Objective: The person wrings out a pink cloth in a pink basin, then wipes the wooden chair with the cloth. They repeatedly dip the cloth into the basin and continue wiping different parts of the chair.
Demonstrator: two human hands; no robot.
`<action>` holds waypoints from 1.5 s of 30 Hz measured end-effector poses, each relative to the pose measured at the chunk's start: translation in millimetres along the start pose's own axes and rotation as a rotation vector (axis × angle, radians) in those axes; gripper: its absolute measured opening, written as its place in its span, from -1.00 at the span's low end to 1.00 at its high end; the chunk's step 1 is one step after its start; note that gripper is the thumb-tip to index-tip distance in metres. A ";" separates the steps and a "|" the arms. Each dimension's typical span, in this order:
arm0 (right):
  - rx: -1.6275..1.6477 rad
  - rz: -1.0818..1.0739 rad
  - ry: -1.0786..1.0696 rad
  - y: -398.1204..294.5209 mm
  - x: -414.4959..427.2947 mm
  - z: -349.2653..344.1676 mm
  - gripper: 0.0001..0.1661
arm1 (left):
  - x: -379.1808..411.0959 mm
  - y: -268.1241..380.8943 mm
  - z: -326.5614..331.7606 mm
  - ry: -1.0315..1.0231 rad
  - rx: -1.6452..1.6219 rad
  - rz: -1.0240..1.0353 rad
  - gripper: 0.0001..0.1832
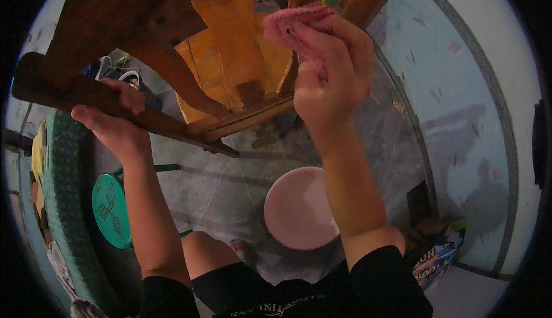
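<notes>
A brown wooden chair with curved back slats is tilted before me. My left hand grips its dark side post at the left, thumb on the near side and fingers curled round the far side. My right hand is raised by the upper right part of the chair, with a crumpled pink cloth held between thumb and fingers. Whether the cloth touches the wood I cannot tell.
A pink basin stands on the grey floor below my right forearm. A green stool is at the left, beside a green patterned mattress. A light blue wall runs along the right, with a printed bag near its foot.
</notes>
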State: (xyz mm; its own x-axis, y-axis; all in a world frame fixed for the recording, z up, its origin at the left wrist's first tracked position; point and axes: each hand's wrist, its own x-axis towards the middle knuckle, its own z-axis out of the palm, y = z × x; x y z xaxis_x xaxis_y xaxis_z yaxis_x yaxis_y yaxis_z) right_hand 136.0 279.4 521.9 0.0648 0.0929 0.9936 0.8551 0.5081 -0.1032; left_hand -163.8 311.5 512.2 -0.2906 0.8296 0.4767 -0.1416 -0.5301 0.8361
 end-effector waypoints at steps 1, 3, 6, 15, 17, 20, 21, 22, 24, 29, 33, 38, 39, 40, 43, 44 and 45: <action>0.007 0.016 -0.033 -0.5 -1.8 -1.2 -0.54 | 0.3 -0.4 -1.6 -0.014 0.007 0.001 -0.04; -0.050 -0.054 0.013 -0.4 22.5 0.4 -0.54 | 2.2 -0.6 -7.1 -0.044 0.031 -0.002 -0.03; -0.058 -0.078 0.060 4.5 24.0 7.6 -0.53 | 2.6 4.3 0.3 -0.023 0.026 -0.002 -0.02; -0.042 0.203 -0.359 -0.4 -139.5 -10.4 -0.69 | 3.3 1.7 -1.5 -0.048 0.018 0.009 -0.03; -0.039 0.191 -0.342 0.8 -130.2 -10.6 -0.69 | 1.4 3.5 -2.5 -0.044 0.085 0.036 -0.03; -0.046 0.173 -0.282 6.4 -125.2 -8.0 -0.69 | 2.3 3.3 -2.2 -0.051 0.039 -0.001 -0.03; -0.048 0.163 -0.257 7.9 -125.4 -8.2 -0.70 | 3.3 2.9 -1.8 -0.052 -0.002 -0.025 -0.03; -0.041 0.168 -0.277 8.0 -133.2 -8.6 -0.70 | 2.8 2.4 -0.2 -0.045 0.004 -0.024 -0.02; -0.014 0.175 -0.316 3.5 -145.1 -6.8 -0.70 | 0.6 2.9 1.2 -0.023 0.022 -0.017 -0.02; -0.013 0.187 -0.296 6.2 -119.4 -7.2 -0.72 | 3.5 2.4 -3.8 -0.029 0.002 -0.022 -0.01; 0.021 0.156 -0.280 13.2 -147.5 -8.7 -0.71 | 1.2 2.6 -0.9 -0.040 -0.025 -0.040 -0.01; 0.068 0.196 -0.219 14.3 -109.4 -8.4 -0.58 | 0.5 1.5 -3.7 -0.017 0.008 -0.013 -0.04; 0.069 0.182 -0.143 15.2 -89.7 -6.5 -0.53 | 1.1 0.0 -2.9 -0.002 0.016 0.003 -0.05; 0.069 0.134 -0.117 15.1 -62.2 -4.8 -0.55 | 2.4 0.0 -2.8 -0.010 0.001 -0.003 -0.05; -0.033 0.007 0.019 1.3 19.3 2.3 -0.62 | 3.1 2.4 -3.9 -0.026 -0.016 -0.013 -0.05; -0.029 0.006 0.062 2.7 20.1 7.2 -0.62 | 1.8 1.8 -3.3 -0.027 -0.013 -0.009 -0.05; -0.023 0.002 0.106 5.3 22.8 13.8 -0.62 | 2.3 2.1 -2.7 -0.027 -0.010 -0.001 -0.05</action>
State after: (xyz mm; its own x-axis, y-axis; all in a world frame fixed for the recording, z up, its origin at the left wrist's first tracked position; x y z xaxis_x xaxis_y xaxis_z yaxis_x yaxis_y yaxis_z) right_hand 134.9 296.0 543.3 0.1194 0.0025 0.9928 0.8663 0.4883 -0.1054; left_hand -167.3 311.8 514.3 -0.2648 0.8345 0.4833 -0.1517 -0.5310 0.8337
